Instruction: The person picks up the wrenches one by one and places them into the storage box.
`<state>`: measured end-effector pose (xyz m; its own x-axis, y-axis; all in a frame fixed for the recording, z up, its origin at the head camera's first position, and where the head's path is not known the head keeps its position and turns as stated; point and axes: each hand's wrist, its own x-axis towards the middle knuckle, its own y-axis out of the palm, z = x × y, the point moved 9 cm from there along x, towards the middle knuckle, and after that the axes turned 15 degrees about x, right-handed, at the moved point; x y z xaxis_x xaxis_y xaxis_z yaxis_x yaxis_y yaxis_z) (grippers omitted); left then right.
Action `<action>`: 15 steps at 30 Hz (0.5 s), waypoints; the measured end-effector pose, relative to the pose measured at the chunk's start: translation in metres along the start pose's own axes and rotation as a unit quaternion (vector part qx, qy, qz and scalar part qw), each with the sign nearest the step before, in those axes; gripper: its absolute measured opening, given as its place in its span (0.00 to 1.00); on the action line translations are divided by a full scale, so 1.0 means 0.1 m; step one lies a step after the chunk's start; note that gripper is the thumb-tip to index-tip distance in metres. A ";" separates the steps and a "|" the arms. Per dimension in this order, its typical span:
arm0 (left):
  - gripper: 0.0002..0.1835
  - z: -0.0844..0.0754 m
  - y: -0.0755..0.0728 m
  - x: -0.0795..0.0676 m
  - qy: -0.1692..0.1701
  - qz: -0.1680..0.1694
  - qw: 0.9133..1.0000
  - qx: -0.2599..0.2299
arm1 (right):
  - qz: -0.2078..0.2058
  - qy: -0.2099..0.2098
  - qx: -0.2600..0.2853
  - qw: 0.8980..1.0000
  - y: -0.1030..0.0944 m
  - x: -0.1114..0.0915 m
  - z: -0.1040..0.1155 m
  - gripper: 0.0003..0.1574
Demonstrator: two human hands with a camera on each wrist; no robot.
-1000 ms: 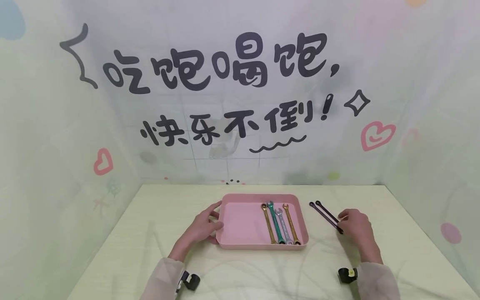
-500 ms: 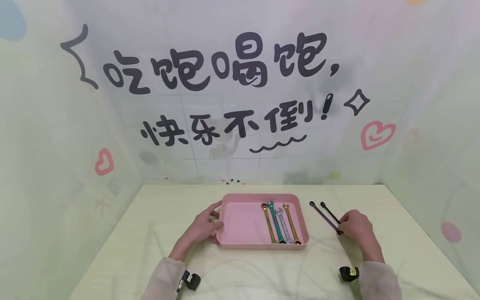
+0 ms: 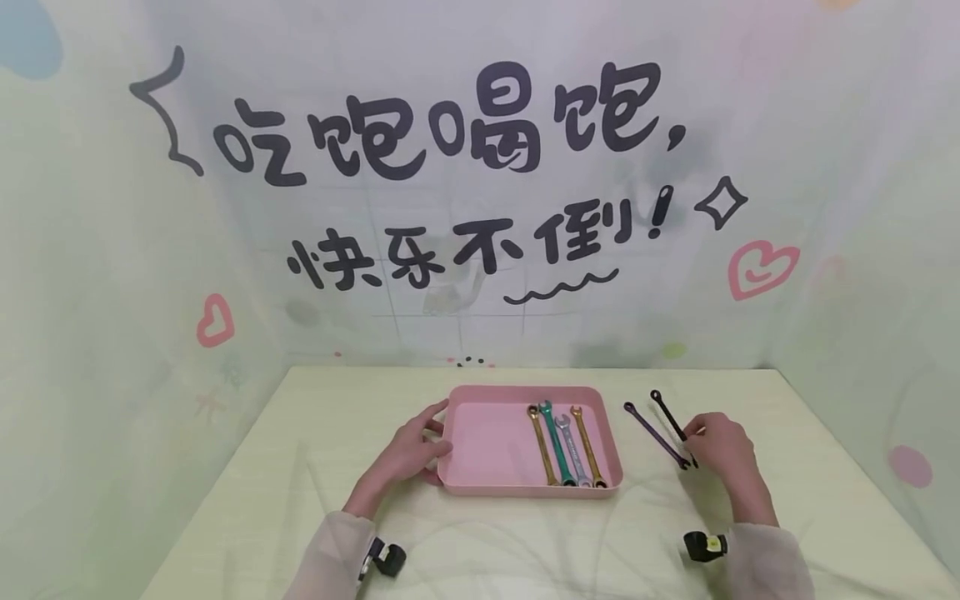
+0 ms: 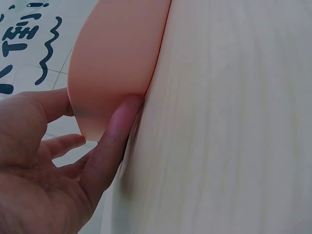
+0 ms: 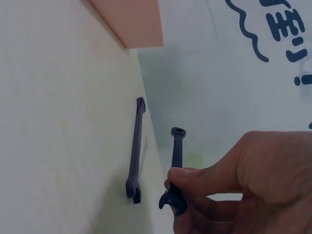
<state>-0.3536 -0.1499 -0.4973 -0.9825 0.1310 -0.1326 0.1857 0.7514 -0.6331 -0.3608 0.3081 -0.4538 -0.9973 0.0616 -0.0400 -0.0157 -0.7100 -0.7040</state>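
Observation:
In the head view my left hand [image 3: 411, 447] holds the left end of a pink tray [image 3: 525, 492]. The left wrist view has its thumb against the tray's wall [image 4: 117, 53], fingertips touching the end. On the tray's right side lie several combination wrenches: gold [image 3: 543, 446], green [image 3: 558, 442], silver [image 3: 573, 452] and another gold one [image 3: 588, 446]. Right of the tray, my right hand [image 3: 723, 454] pinches a black combination wrench [image 5: 177, 151] between thumb and fingers, raised off the table. Beside it a dark purple wrench [image 5: 136, 146] lies on the table.
Everything rests on a pale wood-grain table [image 3: 300, 500]. A printed curtain [image 3: 480, 183] with large black lettering stands behind it, and similar walls rise at left and right. Each wrist wears a small black camera.
My right hand has drawn the black wrench away from the purple one, rightward and up. The purple wrench stays on the table. My left hand keeps its place on the tray; the head view shifted slightly.

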 end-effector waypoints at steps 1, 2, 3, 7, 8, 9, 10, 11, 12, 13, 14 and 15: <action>0.41 0.00 0.00 0.00 0.000 -0.001 1.000 0.000 | 0.001 -0.007 0.002 1.000 0.00 0.00 0.04 0.13; 0.41 0.00 0.00 0.00 0.000 -0.001 1.000 -0.001 | 0.003 -0.013 0.006 1.000 0.01 0.01 0.08 0.13; 0.41 0.00 0.00 0.00 -0.001 -0.001 1.000 -0.002 | 0.007 -0.019 0.011 1.000 0.02 0.01 0.12 0.13; 0.42 0.01 0.00 -0.01 -0.002 -0.001 1.000 -0.006 | 0.026 -0.037 0.041 0.998 0.11 -0.02 0.28 0.11; 0.42 0.01 0.00 -0.01 -0.001 0.000 1.000 -0.007 | 0.031 -0.039 0.048 0.998 0.13 -0.03 0.32 0.10; 0.42 0.01 0.00 0.00 -0.001 0.000 1.000 -0.008 | 0.034 -0.041 0.052 0.997 0.15 -0.03 0.36 0.10; 0.42 0.01 0.00 0.00 -0.001 0.001 1.000 -0.008 | 0.037 -0.044 0.057 0.997 0.17 -0.04 0.40 0.10; 0.42 0.01 0.00 0.00 -0.001 0.001 1.000 -0.008 | 0.038 -0.047 0.061 0.996 0.20 -0.05 0.43 0.10; 0.42 0.00 0.00 0.00 -0.001 0.001 1.000 -0.008 | 0.041 -0.051 0.067 0.996 0.22 -0.06 0.47 0.10; 0.41 0.00 0.00 0.01 0.000 0.001 1.000 -0.007 | 0.044 -0.054 0.072 0.995 0.25 -0.07 0.51 0.10; 0.41 0.00 0.00 0.01 -0.001 0.001 1.000 -0.007 | 0.046 -0.058 0.076 0.994 0.28 -0.07 0.54 0.10; 0.41 0.00 0.00 0.01 -0.001 0.002 1.000 -0.008 | 0.047 -0.063 0.078 0.994 0.31 -0.08 0.57 0.09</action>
<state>-0.3543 -0.1498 -0.4978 -0.9818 0.1319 -0.1363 0.1884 0.7609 -0.6209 -0.3578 0.2451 -0.4348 -0.9958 -0.0918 -0.0045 0.0773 -0.8097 -0.5818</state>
